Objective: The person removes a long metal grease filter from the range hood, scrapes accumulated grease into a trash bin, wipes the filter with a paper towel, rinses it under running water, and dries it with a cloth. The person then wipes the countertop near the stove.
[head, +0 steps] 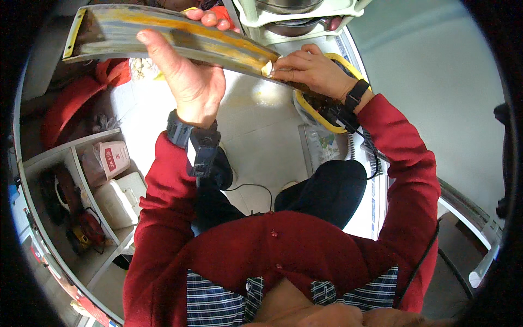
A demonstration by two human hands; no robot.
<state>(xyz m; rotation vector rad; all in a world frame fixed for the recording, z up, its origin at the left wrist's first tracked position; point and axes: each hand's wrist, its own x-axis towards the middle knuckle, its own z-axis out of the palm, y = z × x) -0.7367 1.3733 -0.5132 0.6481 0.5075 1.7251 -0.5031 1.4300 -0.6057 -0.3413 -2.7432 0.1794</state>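
A long, shallow metal tray [110, 28] streaked with yellow-brown grease is held up at a slant in the upper left. My left hand [194, 88] grips it across the middle, thumb on the streaked face and fingertips showing over the far edge. At its right end, my right hand [316, 71] pinches a small pale wad [267, 68], probably paper, against the greasy surface. The fingers hide part of that end. Below my right wrist stands a waste bin with a yellow rim [312, 112] and dark refuse inside.
A pale plastic rack [269, 34] with metal pans stands at the top. On the left is an open cabinet [77, 159] holding a pink container [114, 157] and a white box [120, 200]. A glass panel [425, 81] rises at right. A black cable [261, 186] crosses near my legs.
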